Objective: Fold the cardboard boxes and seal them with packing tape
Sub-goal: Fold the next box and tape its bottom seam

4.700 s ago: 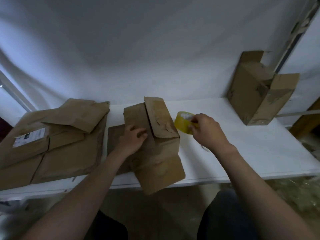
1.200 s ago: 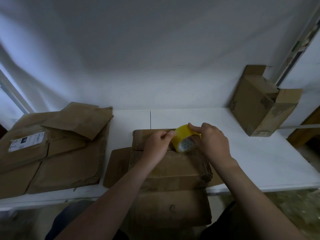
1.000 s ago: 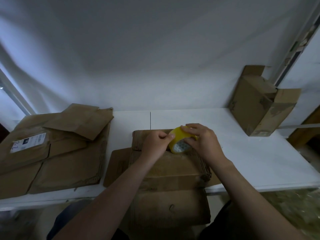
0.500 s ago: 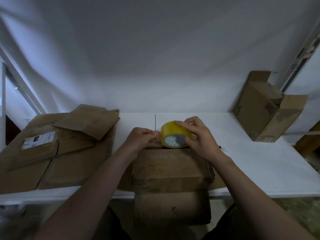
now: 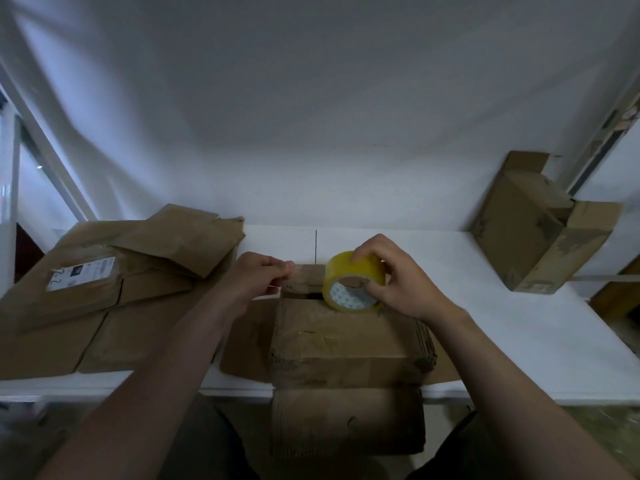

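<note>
Tabletop (image 5: 502, 323): white, against a white wall; carries all the cardboard.
Flat cardboard stack (image 5: 104, 299): unfolded boxes piled at the left end, reaching the near edge. Probably stock waiting, kept clear of the work spot.
Working box (image 5: 346, 341): at the middle of the near edge, with one flap hanging over the edge toward the person. Top flaps are folded shut, seam running left to right. Pulled in close, likely so both hands reach across it.
Built box (image 5: 533, 230): far right corner, tipped against the wall, flaps ragged; looks set aside, out of the way.
Tape roll (image 5: 353, 271): yellow, standing on its rim on the working box's far edge.
Right hand (image 5: 398, 282): fingers wrapped over the roll, thumb underneath, bracing it so tape can unwind.
Left hand (image 5: 259, 278): just left of the roll, thumb and fingertips pinched together.
Tape end (image 5: 294, 266): seemingly in that pinch; the clear strip barely shows.
Step, as judged: drawing out a length for the seam; nothing is laid down yet.
</note>
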The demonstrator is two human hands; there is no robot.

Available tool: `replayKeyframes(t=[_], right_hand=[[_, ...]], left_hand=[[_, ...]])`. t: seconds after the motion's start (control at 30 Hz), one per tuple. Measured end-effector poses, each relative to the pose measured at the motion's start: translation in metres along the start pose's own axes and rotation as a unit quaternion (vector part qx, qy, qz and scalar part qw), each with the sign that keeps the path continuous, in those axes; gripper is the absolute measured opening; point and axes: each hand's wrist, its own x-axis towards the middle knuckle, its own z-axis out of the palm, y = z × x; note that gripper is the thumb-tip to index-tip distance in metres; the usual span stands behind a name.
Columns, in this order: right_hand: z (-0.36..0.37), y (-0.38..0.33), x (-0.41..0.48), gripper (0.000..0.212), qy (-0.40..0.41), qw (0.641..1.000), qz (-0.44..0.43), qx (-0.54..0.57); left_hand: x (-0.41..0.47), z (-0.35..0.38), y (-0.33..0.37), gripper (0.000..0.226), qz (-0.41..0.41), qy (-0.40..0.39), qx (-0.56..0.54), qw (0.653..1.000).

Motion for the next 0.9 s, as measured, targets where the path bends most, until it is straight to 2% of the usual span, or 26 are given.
replayKeyframes(t=[0.07, 0.13, 0.27, 0.4, 0.57, 0.67, 0.77, 0.9], right_hand=[[-0.010, 0.007, 0.002, 0.051, -0.032, 0.997, -0.043, -0.057], [-0.018, 0.013, 0.000, 0.055, -0.042, 0.996, -0.037, -0.068], [-0.016, 0.019, -0.003, 0.051, -0.021, 0.998, -0.028, -0.045], [-0.013, 0.027, 0.005, 0.047, -0.047, 0.990, -0.074, -0.112], [-0.001, 0.036, 0.002, 0.051, -0.072, 0.992, -0.048, -0.096], [0.008, 0.043, -0.004, 0.065, -0.085, 0.989, -0.008, -0.124], [0.018, 0.043, -0.012, 0.077, -0.058, 0.990, 0.031, -0.125], [0.029, 0.039, -0.019, 0.082, -0.022, 0.991, 0.004, -0.134]], left_hand=[[-0.001, -0.008, -0.003, 0.020, -0.006, 0.010, -0.003, 1.000], [-0.002, -0.018, -0.012, 0.020, -0.017, 0.013, 0.000, 1.000], [-0.001, -0.025, -0.026, 0.022, -0.017, 0.015, -0.005, 1.000], [0.001, -0.033, -0.035, 0.022, -0.021, 0.043, -0.007, 0.999], [0.002, -0.038, -0.056, 0.026, -0.050, 0.041, -0.009, 0.998], [0.004, -0.042, -0.071, 0.025, -0.065, 0.049, -0.008, 0.997], [0.004, -0.047, -0.085, 0.025, -0.084, 0.052, -0.023, 0.995], [0.003, -0.046, -0.094, 0.025, -0.096, 0.051, -0.017, 0.994]])
